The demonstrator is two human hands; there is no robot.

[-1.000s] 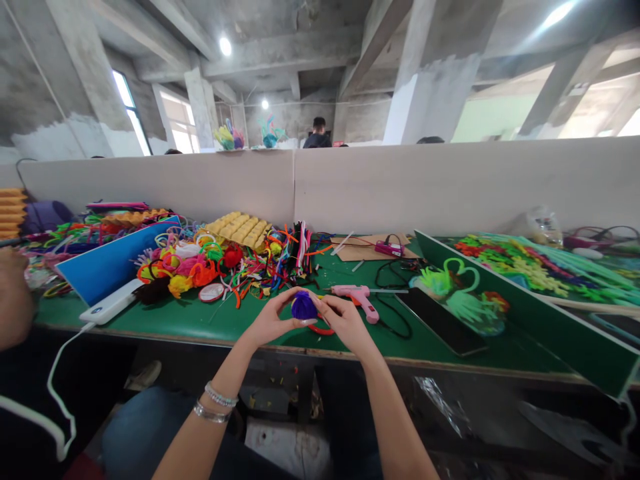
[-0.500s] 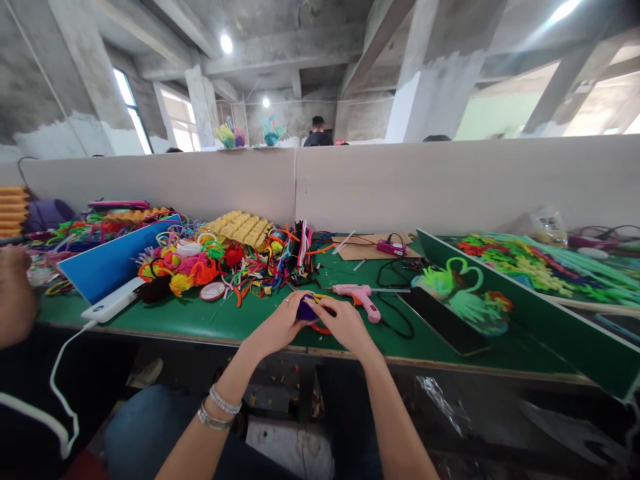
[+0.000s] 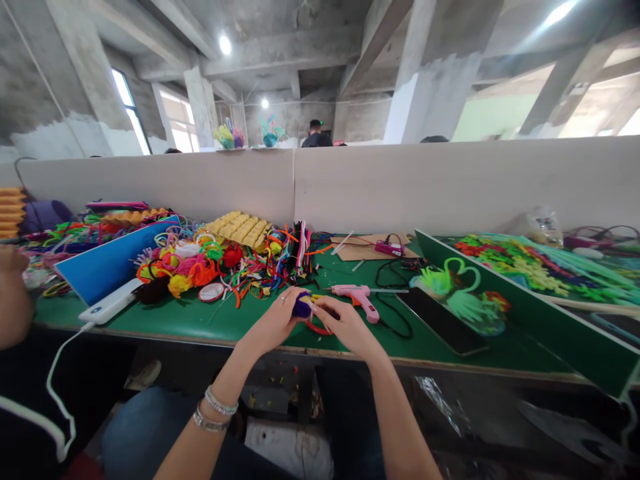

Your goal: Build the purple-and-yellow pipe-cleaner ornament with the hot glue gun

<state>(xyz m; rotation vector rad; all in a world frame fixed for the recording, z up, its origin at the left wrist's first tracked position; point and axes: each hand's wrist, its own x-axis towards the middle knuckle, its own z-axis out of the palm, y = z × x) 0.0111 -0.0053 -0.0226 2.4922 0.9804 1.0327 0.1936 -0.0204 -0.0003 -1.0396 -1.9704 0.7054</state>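
Near the front edge of the green table, my left hand [image 3: 280,319] is closed around a small purple fuzzy piece [image 3: 302,307] with some yellow at its top. My right hand [image 3: 341,319] meets it from the other side, its thumb and fingers pinched at the yellow part; exactly what they grip is too small to make out. Beneath the hands lies a red ring-like piece [image 3: 318,328], partly hidden. Just beyond my right hand a pink glue gun [image 3: 357,297] rests on its side, with a clear glue stick out of its back.
Left of my hands are a heap of colourful pipe-cleaner pieces [image 3: 187,263], a yellow egg tray [image 3: 240,229], a white power bank [image 3: 111,301] and a blue board [image 3: 117,257]. On the right are a black phone [image 3: 443,321], green fuzzy swans [image 3: 465,297] and a green divider [image 3: 530,313]. Another person's arm [image 3: 15,297] shows far left.
My hands have shifted slightly apart, the left one a little leftward with the purple piece. More of the red ring shows below. The other person's hand at far left has moved slightly.
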